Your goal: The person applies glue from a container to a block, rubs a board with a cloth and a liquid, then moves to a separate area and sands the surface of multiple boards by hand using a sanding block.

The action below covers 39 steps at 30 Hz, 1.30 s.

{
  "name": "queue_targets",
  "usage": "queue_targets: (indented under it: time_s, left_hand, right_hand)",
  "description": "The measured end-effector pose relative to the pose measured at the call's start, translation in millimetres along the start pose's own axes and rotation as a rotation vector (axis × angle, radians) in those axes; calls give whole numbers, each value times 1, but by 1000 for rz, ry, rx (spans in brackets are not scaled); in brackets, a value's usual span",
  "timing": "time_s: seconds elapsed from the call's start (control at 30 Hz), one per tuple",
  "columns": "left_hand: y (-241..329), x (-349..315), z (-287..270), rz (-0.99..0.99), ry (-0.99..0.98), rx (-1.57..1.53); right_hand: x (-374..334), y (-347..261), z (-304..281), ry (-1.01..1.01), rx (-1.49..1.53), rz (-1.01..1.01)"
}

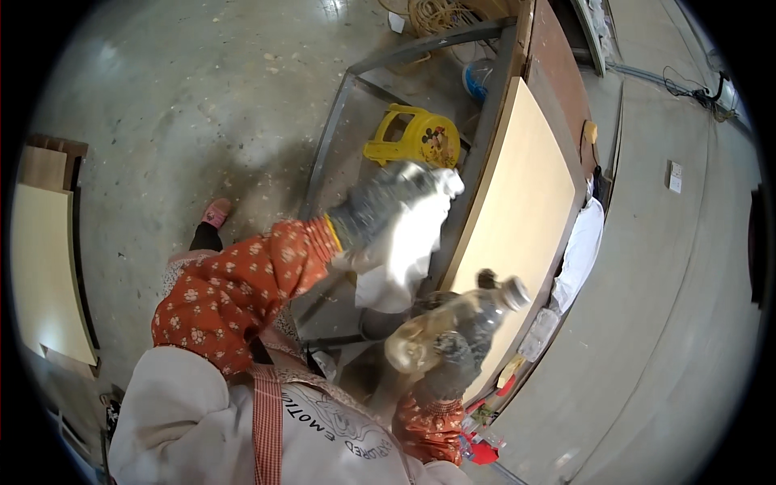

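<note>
Well, the pale board lies to the right of my left hand, its long axis slanting from the upper right of the frame down toward the lower middle. My right hand is nearer to it, overlapping its lower end in this view, though I cannot tell whether the two touch. My left hand is out past the board's near edge, around the middle of the frame, closed on a crumpled white cloth that hangs limp below the fingers; it could be paper, since blur hides the weave. My right hand is wrapped around a clear plastic bottle, tilted with its narrow neck toward the upper right and its rounded base toward the lower left. How full it is, I can't tell.

Both hands wear dark grey gloves, scuffed and smudged, below orange sleeves patterned with pale paw prints. The board is flat, smooth and light wood-toned, resting on a reddish-brown surface over a grey metal frame. Beyond my left hand sits a glossy yellow plastic stool with a rounded seat.
</note>
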<state>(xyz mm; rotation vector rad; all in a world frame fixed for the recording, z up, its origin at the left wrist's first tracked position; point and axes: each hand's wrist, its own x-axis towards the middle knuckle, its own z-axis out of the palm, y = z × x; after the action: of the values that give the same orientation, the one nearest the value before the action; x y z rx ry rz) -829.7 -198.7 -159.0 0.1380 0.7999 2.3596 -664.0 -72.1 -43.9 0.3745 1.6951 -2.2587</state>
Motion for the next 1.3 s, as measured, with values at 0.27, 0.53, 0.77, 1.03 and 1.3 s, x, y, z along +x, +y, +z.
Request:
queue_targets:
  time_s: [0.27, 0.53, 0.77, 1.03, 1.3]
  left_hand:
    - [-3, -7, -36, -41, 54, -115]
    - [23, -19, -24, -178, 37, -175]
    - [42, -19, -18, -258, -52, -20]
    - [21, 11, -14, 37, 44, -3]
    - [-27, 59, 36, 368, 112, 186]
  right_hand:
    - [19, -12, 12, 219, -654, 199]
    - [52, -36, 24, 83, -690, 372]
    - [50, -40, 23, 153, -357, 419]
    - [52, -30, 6, 110, -433, 79]
    - [82, -42, -51, 694, -566, -742]
